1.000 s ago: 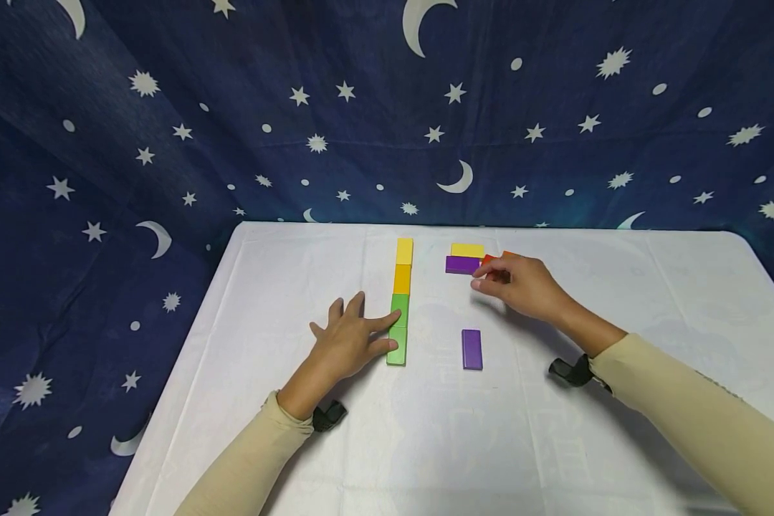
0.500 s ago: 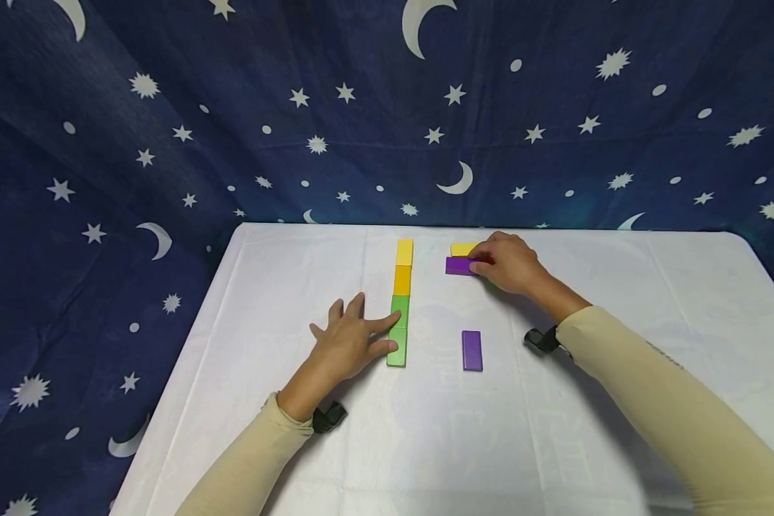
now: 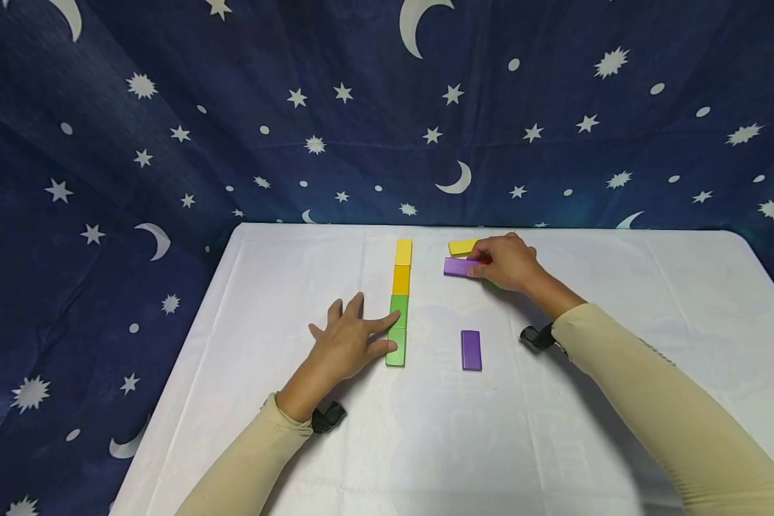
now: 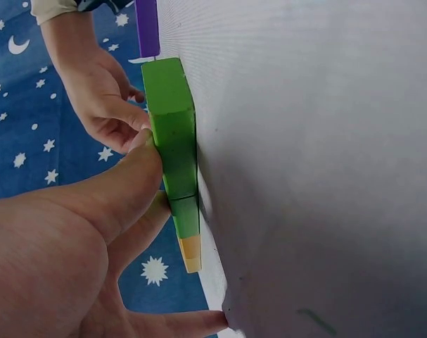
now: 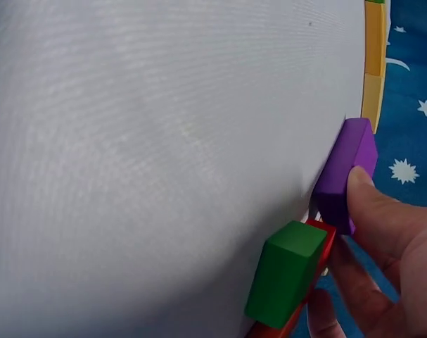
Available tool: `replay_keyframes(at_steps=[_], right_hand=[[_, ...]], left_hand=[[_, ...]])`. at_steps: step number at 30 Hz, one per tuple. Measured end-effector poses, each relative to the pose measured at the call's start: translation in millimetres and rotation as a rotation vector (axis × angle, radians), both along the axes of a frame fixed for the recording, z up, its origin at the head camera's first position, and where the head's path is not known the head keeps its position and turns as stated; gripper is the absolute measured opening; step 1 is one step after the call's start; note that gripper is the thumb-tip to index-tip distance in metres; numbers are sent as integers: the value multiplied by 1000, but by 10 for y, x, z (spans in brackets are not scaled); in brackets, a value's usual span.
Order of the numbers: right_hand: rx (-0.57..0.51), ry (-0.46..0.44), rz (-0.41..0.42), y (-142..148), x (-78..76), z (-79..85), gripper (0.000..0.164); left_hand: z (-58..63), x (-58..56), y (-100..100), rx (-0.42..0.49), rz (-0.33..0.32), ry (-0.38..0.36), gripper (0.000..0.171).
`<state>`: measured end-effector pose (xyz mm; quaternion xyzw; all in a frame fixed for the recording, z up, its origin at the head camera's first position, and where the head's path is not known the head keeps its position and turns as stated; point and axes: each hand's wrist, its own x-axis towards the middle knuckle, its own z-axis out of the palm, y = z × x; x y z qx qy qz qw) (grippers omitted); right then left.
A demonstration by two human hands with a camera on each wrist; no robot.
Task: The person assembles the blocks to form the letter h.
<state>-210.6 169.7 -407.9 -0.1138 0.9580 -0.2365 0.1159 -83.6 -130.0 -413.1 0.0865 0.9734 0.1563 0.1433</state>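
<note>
My right hand (image 3: 508,262) pinches a purple block (image 3: 456,266) near the back of the table. In the right wrist view, the thumb lies on that purple block's top and the other fingers go behind it. My left hand (image 3: 343,346) has its fingers spread. Its thumb and index finger touch two green blocks (image 3: 397,356) at the near end of a straight row. An orange-yellow block (image 3: 401,279) and a pale yellow block (image 3: 403,251) continue the row away from me. Behind the held block lies another yellow block (image 3: 461,248), partly hidden by my right hand.
Another purple block (image 3: 471,350) lies alone to the right of the row. Beside my right fingers, the right wrist view shows a green block (image 5: 283,274) and red blocks (image 5: 327,232). A star-patterned blue curtain (image 3: 361,165) hangs behind the white-covered table (image 3: 555,430).
My right hand has moved left and back to the purple block and taken hold of it; the block and the yellow one behind it have tilted slightly. My left hand stays put.
</note>
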Motion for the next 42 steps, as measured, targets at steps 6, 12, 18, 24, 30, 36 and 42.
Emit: replay_keyframes(at_steps=[6,12,18,24,30,36,42], right_hand=[[-57,4,-4,56,-17,-27,19],[-121,11,-19,74,-13,-44,23],[-169,27,24,72,57,13,36],[-279,21,-6,35,170,61,31],[-361,-69,-54,43,291,50,38],[-435,-166,-20,110,408,25,57],[-473,-246,-88,126,547,4,50]], left_hand=[[-9,-8,-2,1,2,1,56],[-8,-16,8,2,2,-2,57],[-2,-19,9,3,2,-11,57],[4,-17,-3,3,6,-9,57],[0,-14,-4,2,4,-7,57],[-2,-15,-1,3,7,-9,57],[-3,-11,-3,3,5,-8,57]])
